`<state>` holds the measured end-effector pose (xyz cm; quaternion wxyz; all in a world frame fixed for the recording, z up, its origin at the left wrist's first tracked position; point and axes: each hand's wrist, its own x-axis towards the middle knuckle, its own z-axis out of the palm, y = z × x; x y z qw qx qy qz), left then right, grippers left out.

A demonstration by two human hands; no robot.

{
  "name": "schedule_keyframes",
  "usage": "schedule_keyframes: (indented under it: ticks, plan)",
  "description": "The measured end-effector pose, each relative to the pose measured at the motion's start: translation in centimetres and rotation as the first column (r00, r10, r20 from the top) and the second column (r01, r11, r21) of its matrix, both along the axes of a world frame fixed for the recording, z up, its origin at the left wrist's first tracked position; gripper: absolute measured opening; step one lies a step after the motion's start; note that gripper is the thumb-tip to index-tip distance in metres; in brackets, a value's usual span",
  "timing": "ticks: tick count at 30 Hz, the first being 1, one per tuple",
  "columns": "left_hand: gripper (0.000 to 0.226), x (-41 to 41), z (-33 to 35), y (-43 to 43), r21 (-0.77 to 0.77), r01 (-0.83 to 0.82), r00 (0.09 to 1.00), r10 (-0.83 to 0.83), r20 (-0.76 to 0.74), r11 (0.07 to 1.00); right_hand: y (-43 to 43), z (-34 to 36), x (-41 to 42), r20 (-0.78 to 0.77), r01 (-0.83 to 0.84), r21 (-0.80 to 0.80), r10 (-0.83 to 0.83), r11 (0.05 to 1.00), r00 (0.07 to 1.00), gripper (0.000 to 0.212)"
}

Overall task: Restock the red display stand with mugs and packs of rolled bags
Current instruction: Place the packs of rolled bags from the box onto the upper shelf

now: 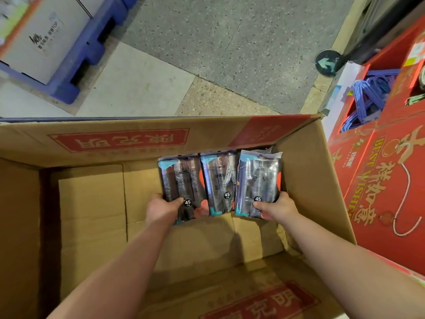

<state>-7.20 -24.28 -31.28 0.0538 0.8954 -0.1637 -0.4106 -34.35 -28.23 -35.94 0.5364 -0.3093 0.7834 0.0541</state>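
Three clear packs of dark rolled bags lie side by side at the far right of an open cardboard box (92, 143). My left hand (162, 209) grips the near end of the left pack (181, 180), thumb on top. My right hand (277, 207) grips the near end of the right pack (258, 178). The middle pack (218, 180) lies between them, untouched. The red display stand (379, 180) rises just right of the box. No mugs are in sight.
Purple hangers (368, 97) fill a compartment of the red stand. A blue pallet (76, 72) carrying a white carton sits on the floor at the far left. The box's flaps stand open around its rim.
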Motion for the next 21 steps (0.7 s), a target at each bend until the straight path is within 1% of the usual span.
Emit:
schedule_keyframes:
  ticks: [3, 6, 8, 11, 15, 18, 21]
  plan:
    - [0.043, -0.2, 0.7, 0.4, -0.036, -0.042, 0.999, 0.041, -0.022, 0.998, 0.6, 0.6, 0.2, 0.065, 0.154, -0.038, -0.151, 0.987, 0.986, 0.070]
    - [0.044, -0.8, 1.6, 1.0, -0.066, -0.070, 0.996, 0.066, -0.060, 0.995, 0.7, 2.4, 0.3, 0.167, 0.261, -0.060, -0.248, 0.964, 0.954, 0.046]
    - [0.042, -1.4, 2.5, 1.5, -0.081, -0.087, 0.994, 0.080, -0.080, 0.993, 0.6, 3.6, 0.3, 0.212, 0.256, -0.095, -0.232, 0.962, 0.949, 0.041]
    - [0.042, -2.2, 3.8, 2.3, -0.118, -0.135, 0.988, 0.125, -0.090, 0.984, 0.6, 5.0, 0.1, 0.268, 0.238, -0.141, -0.195, 0.961, 0.944, 0.044]
    - [0.045, -3.3, 6.0, 3.2, -0.164, -0.166, 0.984, 0.152, -0.095, 0.972, 1.1, 7.5, -0.3, 0.326, 0.204, -0.155, -0.144, 0.967, 0.934, 0.033]
    - [0.039, -4.9, 8.1, 4.1, -0.249, -0.238, 0.969, 0.212, -0.126, 0.939, 2.5, 9.7, -1.3, 0.378, 0.199, -0.170, -0.123, 0.965, 0.918, 0.031]
    - [0.036, -7.2, 10.5, 5.2, -0.325, -0.323, 0.944, 0.277, -0.181, 0.889, 3.5, 12.1, -2.8, 0.394, 0.179, -0.226, -0.078, 0.958, 0.916, 0.031]
